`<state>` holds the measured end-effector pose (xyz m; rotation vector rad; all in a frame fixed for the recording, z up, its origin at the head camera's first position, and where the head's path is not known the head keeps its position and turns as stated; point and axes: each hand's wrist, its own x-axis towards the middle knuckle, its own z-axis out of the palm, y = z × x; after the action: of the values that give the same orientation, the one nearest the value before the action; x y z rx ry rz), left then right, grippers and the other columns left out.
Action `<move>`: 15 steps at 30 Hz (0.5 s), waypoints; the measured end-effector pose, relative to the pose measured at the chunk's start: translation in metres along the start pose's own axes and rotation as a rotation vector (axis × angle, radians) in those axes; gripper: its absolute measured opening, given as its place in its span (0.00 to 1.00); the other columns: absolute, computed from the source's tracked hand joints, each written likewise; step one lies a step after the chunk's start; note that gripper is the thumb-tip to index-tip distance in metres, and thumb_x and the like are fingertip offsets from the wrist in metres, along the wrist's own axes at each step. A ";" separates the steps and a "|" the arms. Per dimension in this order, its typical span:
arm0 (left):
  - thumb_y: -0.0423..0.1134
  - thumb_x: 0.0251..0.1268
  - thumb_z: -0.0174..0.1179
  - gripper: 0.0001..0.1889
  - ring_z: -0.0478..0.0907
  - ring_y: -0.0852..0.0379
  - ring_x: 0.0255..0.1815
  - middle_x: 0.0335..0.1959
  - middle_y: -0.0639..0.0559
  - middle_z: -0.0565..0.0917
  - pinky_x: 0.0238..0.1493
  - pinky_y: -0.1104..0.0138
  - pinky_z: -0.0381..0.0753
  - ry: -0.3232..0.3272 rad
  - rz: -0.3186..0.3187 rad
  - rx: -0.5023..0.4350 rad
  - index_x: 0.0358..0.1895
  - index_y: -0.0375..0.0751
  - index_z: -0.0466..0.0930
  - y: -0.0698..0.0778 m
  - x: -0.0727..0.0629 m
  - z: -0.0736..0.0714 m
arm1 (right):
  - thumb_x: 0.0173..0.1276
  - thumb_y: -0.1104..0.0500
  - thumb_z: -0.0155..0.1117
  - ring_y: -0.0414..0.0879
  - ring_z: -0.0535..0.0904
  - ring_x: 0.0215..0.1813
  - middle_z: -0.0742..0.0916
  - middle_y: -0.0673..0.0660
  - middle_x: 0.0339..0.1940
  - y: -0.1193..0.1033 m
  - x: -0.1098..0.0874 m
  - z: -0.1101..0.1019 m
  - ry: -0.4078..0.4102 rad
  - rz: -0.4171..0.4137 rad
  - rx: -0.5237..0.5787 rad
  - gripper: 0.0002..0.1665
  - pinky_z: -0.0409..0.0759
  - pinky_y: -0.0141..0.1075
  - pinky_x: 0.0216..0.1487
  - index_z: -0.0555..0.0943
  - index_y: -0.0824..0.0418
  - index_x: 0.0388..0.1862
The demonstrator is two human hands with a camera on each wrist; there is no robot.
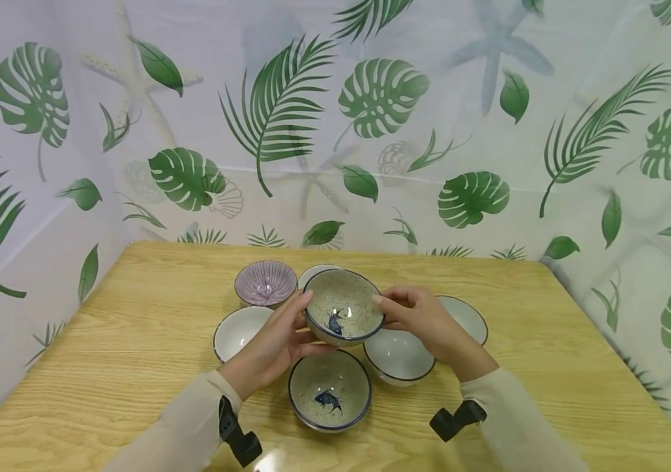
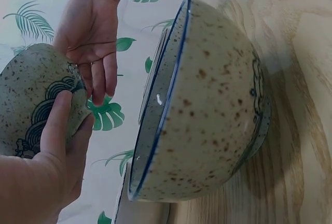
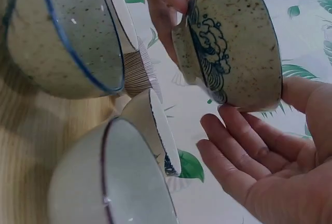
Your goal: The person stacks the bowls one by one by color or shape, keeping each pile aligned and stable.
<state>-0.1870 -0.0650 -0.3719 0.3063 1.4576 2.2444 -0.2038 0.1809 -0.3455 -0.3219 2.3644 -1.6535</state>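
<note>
Both hands hold a speckled beige bowl (image 1: 350, 295) with a blue rim and a blue fish painted inside, raised above the other bowls and tilted toward the head camera. My left hand (image 1: 273, 351) grips its left side, thumb at the rim and fingers underneath. On the opposite side, my right hand (image 1: 421, 318) pinches the rim with thumb and fingertips, its other fingers spread in the right wrist view. A blue wave pattern decorates the held bowl's outside (image 3: 236, 42). Below it, a matching fish bowl (image 1: 344, 383) stands upright on the table.
Around the hands stand a purple striped bowl (image 1: 265, 282), a white bowl (image 1: 241, 331) at left, a partly hidden bowl (image 1: 312, 272) behind, and two pale dark-rimmed bowls (image 1: 400, 354) at right, one under the right forearm. A leaf-print cloth (image 1: 383, 164) hangs behind the wooden table (image 1: 559, 367).
</note>
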 end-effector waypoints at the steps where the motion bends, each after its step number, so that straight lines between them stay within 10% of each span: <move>1: 0.53 0.76 0.40 0.29 0.76 0.43 0.54 0.65 0.30 0.63 0.55 0.52 0.79 -0.001 0.001 0.003 0.72 0.42 0.51 0.000 -0.001 0.000 | 0.73 0.49 0.56 0.52 0.81 0.52 0.81 0.64 0.53 0.001 -0.002 0.000 -0.015 -0.017 -0.007 0.28 0.80 0.42 0.55 0.73 0.70 0.60; 15: 0.54 0.74 0.42 0.32 0.71 0.34 0.61 0.64 0.27 0.62 0.55 0.53 0.78 0.065 -0.069 -0.010 0.73 0.42 0.49 -0.003 -0.003 0.001 | 0.58 0.45 0.70 0.60 0.49 0.76 0.53 0.63 0.78 0.020 -0.025 0.030 0.011 -0.344 -0.387 0.62 0.57 0.58 0.71 0.43 0.62 0.78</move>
<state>-0.1833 -0.0645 -0.3744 0.1786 1.4661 2.2251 -0.1718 0.1692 -0.3726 -0.8309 2.7511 -1.3021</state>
